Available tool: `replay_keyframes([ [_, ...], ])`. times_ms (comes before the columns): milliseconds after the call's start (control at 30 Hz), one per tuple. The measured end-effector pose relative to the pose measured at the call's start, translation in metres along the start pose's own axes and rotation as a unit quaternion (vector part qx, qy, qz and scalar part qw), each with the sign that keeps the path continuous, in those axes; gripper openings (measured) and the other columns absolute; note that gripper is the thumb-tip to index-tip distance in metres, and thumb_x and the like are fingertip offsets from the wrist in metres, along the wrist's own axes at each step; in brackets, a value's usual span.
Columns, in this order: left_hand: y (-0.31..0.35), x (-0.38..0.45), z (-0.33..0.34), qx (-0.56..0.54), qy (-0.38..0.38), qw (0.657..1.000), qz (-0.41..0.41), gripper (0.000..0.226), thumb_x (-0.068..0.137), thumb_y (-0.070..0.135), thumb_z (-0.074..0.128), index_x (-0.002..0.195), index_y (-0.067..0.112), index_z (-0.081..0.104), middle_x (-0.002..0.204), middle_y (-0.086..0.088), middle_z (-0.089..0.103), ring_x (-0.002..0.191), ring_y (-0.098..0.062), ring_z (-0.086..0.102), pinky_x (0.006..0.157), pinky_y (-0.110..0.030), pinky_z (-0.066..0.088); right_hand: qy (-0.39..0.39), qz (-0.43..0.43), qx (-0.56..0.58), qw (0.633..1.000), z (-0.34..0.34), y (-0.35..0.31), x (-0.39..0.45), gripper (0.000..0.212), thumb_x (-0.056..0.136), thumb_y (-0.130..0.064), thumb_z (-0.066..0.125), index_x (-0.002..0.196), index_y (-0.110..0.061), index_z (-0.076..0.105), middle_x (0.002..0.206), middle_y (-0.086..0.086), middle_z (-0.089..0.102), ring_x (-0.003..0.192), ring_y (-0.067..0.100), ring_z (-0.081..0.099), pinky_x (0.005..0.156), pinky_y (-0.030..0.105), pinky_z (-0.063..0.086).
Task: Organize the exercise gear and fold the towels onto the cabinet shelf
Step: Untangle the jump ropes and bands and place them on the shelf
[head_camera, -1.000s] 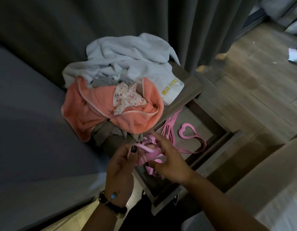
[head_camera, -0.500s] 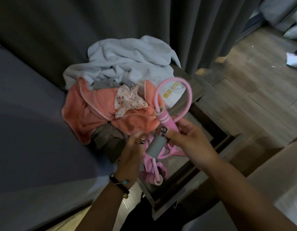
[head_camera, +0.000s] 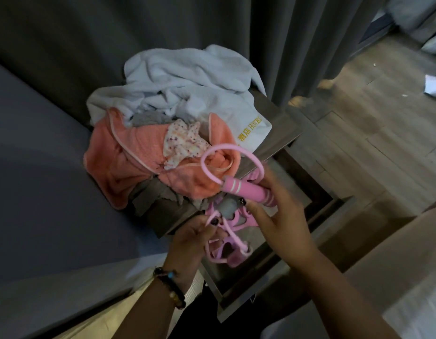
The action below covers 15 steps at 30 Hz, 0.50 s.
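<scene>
My right hand [head_camera: 283,211] grips a pink jump rope handle [head_camera: 246,190] with white stripes; its rope [head_camera: 219,152] arcs up in a loop over the towels. My left hand [head_camera: 195,238] pinches a strand of the pink rope just below a grey handle [head_camera: 228,207]. Under both hands, more pink exercise gear [head_camera: 224,253] lies in the open drawer [head_camera: 273,272] of the wooden cabinet [head_camera: 280,130]. On the cabinet top sits a crumpled heap: a white hotel towel [head_camera: 187,77], an orange towel [head_camera: 119,162] and a small spotted cloth [head_camera: 182,140].
A grey bed [head_camera: 40,179] borders the cabinet on the left. Dark curtains [head_camera: 297,40] hang behind it. Wooden floor [head_camera: 373,133] stretches to the right, with white paper [head_camera: 434,88] lying far off. A pale surface [head_camera: 407,265] fills the lower right.
Both hands lifted the jump rope up out of the drawer. The pink handle has tilted over to lie sideways, and the rope loop has swung left over the orange towel.
</scene>
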<state>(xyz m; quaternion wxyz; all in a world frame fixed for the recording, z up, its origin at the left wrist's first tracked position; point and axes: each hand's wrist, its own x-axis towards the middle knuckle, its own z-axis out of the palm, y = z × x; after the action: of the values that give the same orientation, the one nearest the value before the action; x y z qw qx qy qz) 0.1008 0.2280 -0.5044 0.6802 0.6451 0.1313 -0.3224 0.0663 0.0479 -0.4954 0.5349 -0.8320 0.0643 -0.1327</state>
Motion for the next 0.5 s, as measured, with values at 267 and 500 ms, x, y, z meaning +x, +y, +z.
replay_keyframes([
  [267,0.013,0.004,-0.002,-0.262,-0.071,0.957,-0.101,0.072,0.057,0.022,0.087,0.124,0.009,0.062,0.117,-0.017,0.068,0.104,-0.031,0.067,0.094,-0.054,0.05,-0.09,-0.021,-0.227,0.97,0.016,0.01,-0.017,0.053,0.093,-0.039,0.044,0.144,-0.026,0.036,0.134,0.008,0.054,0.104,0.023,0.064,0.078,0.039,0.059],
  [500,0.005,0.018,0.016,-0.115,0.051,0.991,-0.041,0.037,0.074,0.026,0.069,0.107,0.011,0.069,0.107,-0.016,0.071,0.093,-0.029,0.071,0.074,-0.042,0.057,-0.18,0.039,-0.177,0.967,0.022,0.024,-0.045,0.064,0.089,-0.046,0.04,0.149,-0.026,0.029,0.15,0.0,0.04,0.129,0.017,0.048,0.101,0.04,0.048],
])
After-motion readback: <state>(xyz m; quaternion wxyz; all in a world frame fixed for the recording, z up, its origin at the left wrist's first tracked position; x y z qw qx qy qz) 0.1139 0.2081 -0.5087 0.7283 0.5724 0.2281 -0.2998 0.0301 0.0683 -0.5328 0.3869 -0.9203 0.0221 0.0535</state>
